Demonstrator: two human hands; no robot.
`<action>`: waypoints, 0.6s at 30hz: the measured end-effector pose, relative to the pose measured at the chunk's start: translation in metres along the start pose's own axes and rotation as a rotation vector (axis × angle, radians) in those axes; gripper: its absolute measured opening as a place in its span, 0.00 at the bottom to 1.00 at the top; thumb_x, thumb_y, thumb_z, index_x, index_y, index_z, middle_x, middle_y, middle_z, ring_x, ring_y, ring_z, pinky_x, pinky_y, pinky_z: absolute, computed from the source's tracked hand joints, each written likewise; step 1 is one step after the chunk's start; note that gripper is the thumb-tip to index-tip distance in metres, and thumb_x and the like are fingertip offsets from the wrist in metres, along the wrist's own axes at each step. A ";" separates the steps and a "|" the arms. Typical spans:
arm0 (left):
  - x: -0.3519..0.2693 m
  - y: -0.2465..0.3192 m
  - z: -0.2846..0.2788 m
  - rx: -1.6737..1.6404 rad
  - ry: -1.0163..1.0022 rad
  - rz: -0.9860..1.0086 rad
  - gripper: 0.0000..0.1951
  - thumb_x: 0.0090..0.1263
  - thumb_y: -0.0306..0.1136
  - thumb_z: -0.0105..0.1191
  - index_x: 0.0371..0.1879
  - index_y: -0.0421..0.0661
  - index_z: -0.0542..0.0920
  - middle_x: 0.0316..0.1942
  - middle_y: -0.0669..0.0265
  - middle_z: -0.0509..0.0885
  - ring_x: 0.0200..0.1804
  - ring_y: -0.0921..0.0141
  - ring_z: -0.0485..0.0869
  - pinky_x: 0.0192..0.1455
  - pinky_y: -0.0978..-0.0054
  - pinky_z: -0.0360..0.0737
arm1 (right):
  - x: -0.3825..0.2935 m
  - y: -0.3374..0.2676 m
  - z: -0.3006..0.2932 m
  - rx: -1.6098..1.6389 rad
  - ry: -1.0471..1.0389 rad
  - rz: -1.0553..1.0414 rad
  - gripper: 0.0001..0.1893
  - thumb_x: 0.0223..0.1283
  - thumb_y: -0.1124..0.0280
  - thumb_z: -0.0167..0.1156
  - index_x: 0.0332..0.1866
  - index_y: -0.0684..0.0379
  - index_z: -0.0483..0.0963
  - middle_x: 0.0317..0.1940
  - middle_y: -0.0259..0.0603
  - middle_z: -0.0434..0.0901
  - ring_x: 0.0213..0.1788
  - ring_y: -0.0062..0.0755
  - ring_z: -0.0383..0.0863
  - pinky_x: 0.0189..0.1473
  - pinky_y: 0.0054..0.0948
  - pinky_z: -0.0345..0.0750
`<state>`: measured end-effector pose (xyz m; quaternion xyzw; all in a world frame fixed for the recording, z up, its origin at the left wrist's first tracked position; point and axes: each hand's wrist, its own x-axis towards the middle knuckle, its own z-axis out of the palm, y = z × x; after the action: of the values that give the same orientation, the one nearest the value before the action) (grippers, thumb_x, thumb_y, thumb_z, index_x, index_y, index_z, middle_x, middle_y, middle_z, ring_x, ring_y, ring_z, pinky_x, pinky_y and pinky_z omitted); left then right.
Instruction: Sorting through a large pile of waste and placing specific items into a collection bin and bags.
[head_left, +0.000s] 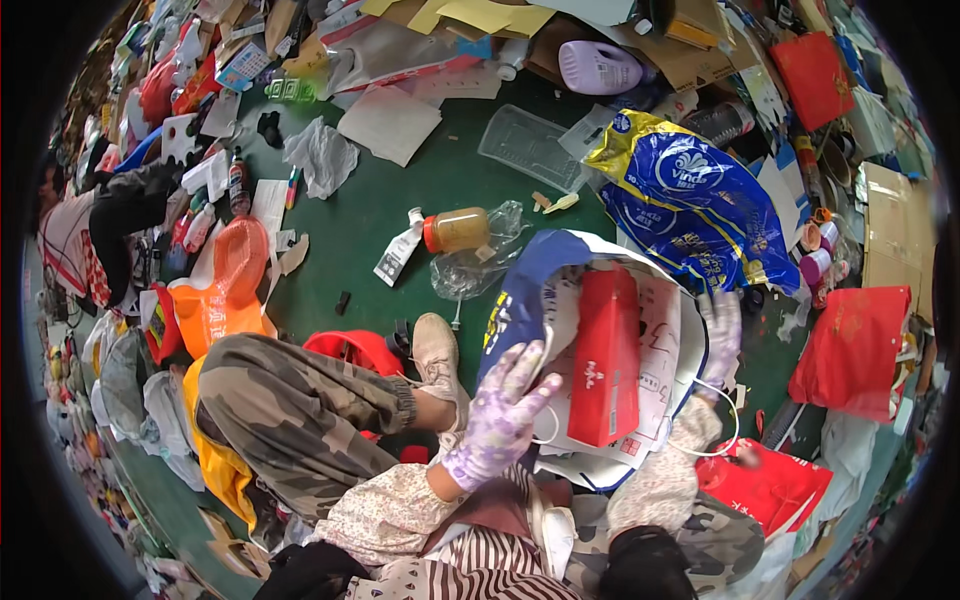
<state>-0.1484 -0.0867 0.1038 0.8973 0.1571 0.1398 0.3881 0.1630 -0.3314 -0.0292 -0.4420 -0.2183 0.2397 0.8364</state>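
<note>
A large blue-and-white bag (517, 289) with thin white cord handles lies mouth towards me at my lap. Inside it, a red box (604, 360) rests against white printed sheets (660, 330). My left hand (499, 420), in a purple-and-white patterned glove, has its fingers spread at the bag's left rim. My right hand (721, 337), in a matching glove, lies along the bag's outer right side with its fingers extended; its thumb is hidden. Just beyond the bag spreads a blue-and-yellow Vinda plastic wrapper (697, 195).
On the green floor (360, 247) lie a red-lidded jar (457, 230), a white tube (400, 247) and a clear plastic tray (529, 146). A lilac jug (600, 67) is farther back. Red bags (851, 352) flank the right; an orange bag (221, 300) lies left. Mixed waste surrounds me.
</note>
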 end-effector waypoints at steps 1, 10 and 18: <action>0.004 0.004 0.003 -0.044 -0.042 0.033 0.30 0.47 0.16 0.51 0.54 0.51 0.77 0.66 0.52 0.65 0.64 0.50 0.67 0.65 0.58 0.66 | -0.021 0.003 0.009 -0.031 0.197 0.118 0.24 0.71 0.65 0.39 0.69 0.60 0.55 0.69 0.46 0.57 0.68 0.47 0.60 0.67 0.41 0.63; 0.011 -0.011 0.015 -0.295 0.119 0.017 0.26 0.52 0.15 0.52 0.54 0.46 0.77 0.64 0.52 0.68 0.66 0.51 0.66 0.67 0.61 0.65 | -0.071 -0.013 0.080 -0.153 0.429 0.348 0.24 0.70 0.70 0.35 0.69 0.62 0.55 0.69 0.46 0.58 0.70 0.43 0.59 0.69 0.42 0.59; 0.013 -0.048 0.007 -0.886 0.070 -0.169 0.27 0.47 0.20 0.49 0.52 0.44 0.78 0.69 0.49 0.60 0.70 0.54 0.60 0.72 0.65 0.56 | -0.068 -0.079 0.154 -1.371 0.002 0.335 0.30 0.65 0.67 0.49 0.72 0.57 0.51 0.61 0.36 0.69 0.51 0.30 0.75 0.46 0.28 0.73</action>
<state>-0.1423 -0.0551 0.0650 0.6232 0.1680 0.1917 0.7393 0.0369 -0.3133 0.1062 -0.8972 -0.2484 0.1734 0.3214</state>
